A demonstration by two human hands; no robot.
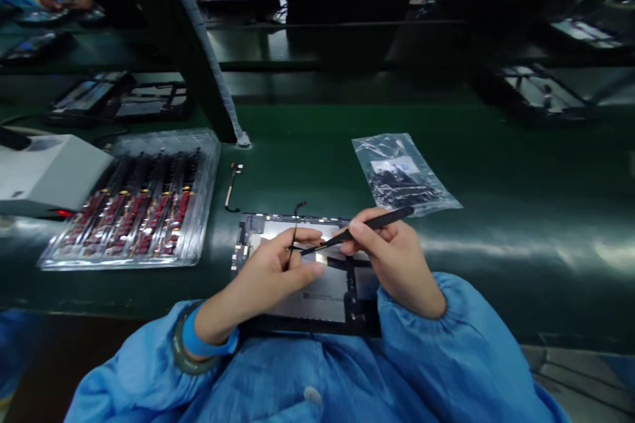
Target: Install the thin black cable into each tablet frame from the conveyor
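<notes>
A tablet with its inside exposed lies flat on the green bench in front of me. Over it, my left hand pinches a thin black flex cable, whose hooked end rises above the fingers. Held in my right hand are black tweezers, pointing left and down. Their tips come close to the cable by my left fingers; whether they grip it I cannot tell. Another flex cable rests on the bench beyond the tablet's far left corner.
To the left, a clear plastic tray carries several parts in rows, beside a white box-shaped device. A clear bag of black parts lies behind my right hand. A dark post stands at back left. People work across the bench.
</notes>
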